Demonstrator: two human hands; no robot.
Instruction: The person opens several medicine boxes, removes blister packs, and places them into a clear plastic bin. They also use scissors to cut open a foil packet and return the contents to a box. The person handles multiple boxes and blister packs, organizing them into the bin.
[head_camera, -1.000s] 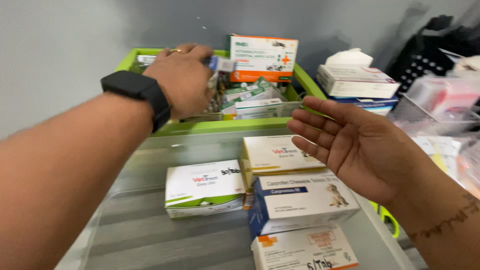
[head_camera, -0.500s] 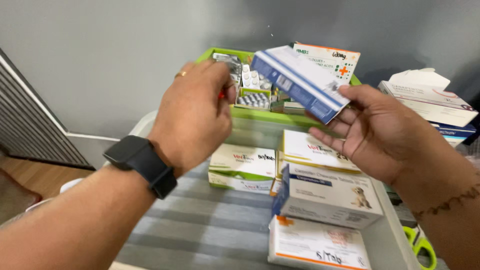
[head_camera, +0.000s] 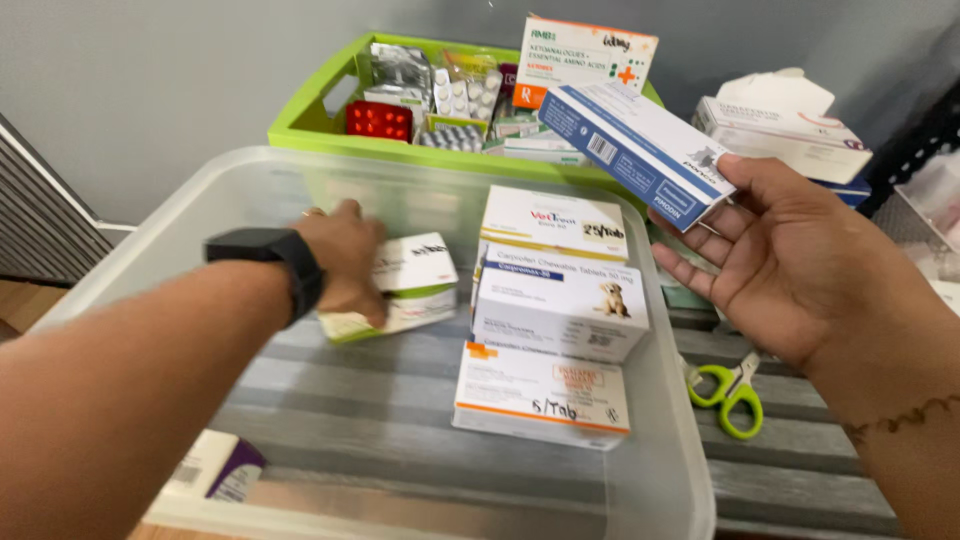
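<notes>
Inside clear bin (head_camera: 200, 200) | left hand (head_camera: 345, 255) grasping white-green box (head_camera: 415, 280) | right hand (head_camera: 780, 265) loosely holding blue box (head_camera: 635, 150)

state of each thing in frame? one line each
Left hand: gripping the green-and-white box inside the clear tub.
Right hand: holding the blue-and-white box, closed, tilted.
Green bin: open, full of pill strips.
White box at back right: flap up.
Scissors: closed, flat on the table.

Left hand (head_camera: 345, 262) curled down; right hand (head_camera: 780, 265) palm-up.
</notes>
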